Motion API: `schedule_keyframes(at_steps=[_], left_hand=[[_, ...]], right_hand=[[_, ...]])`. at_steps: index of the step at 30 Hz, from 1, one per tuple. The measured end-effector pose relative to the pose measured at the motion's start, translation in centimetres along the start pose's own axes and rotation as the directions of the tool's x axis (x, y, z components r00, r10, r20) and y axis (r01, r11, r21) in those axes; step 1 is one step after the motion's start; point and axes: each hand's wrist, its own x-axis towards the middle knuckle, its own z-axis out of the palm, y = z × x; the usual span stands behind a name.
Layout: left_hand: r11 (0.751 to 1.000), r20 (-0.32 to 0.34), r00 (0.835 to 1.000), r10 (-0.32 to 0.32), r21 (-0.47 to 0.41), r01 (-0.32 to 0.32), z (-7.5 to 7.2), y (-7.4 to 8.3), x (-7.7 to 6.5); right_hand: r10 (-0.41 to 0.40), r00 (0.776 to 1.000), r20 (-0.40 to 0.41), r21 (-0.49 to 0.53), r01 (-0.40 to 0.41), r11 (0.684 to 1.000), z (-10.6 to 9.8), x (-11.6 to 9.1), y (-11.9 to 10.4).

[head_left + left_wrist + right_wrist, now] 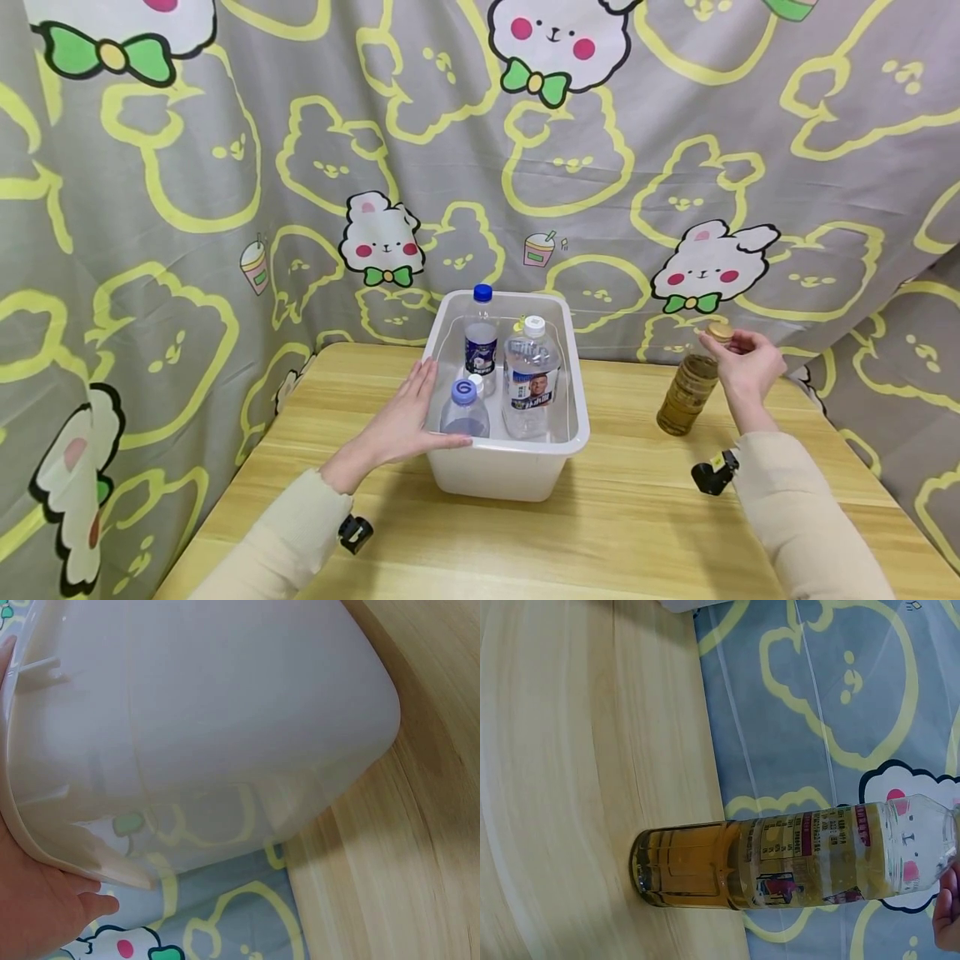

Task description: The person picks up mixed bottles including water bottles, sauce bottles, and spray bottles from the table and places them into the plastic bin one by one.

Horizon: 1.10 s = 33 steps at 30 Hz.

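Observation:
On the right of the table stands a clear plastic bottle of amber drink (pixel 684 398) with a gold cap (pixel 720 332). My right hand (pixel 752 367) pinches it at the cap from above; in the right wrist view the bottle's base (pixel 649 866) meets the table and its label shows. My left hand (pixel 401 417) rests on the near left corner of a white plastic tub (pixel 498 477), fingers along the left rim and thumb along the front rim. Its wall (pixel 225 712) fills much of the left wrist view, where the hand is partly cut off.
Inside the tub stand several bottles: a blue-capped Pepsi bottle (pixel 481 346), a large white-capped bottle (pixel 531 383) and a purple-capped bottle (pixel 464 408) in front. Another white cap shows behind that one. A patterned grey curtain (pixel 450 167) hangs behind the wooden table (pixel 615 517).

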Motion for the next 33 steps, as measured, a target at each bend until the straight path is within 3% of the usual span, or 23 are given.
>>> schedule_keyframes(at_steps=[8, 17, 33], left_hand=[[1.0, 0.005, 1.0, -0.003, -0.01, 0.003, 0.0, 0.0, -0.1], [1.0, 0.005, 1.0, -0.003, -0.012, 0.003, 0.0, 0.0, -0.1], [1.0, 0.002, 1.0, 0.007, -0.01, -0.007, 0.0, 0.0, 0.0]], right_hand=[[-0.089, 0.996, -0.014, -0.045, 0.088, 0.995, -0.5, -0.9, -0.2], [-0.128, 0.991, 0.048, -0.072, 0.131, 0.989, -1.2, -2.0, -1.2], [-0.306, 0.947, 0.1, -0.06, 0.313, 0.948, -2.3, -4.8, -3.4]])
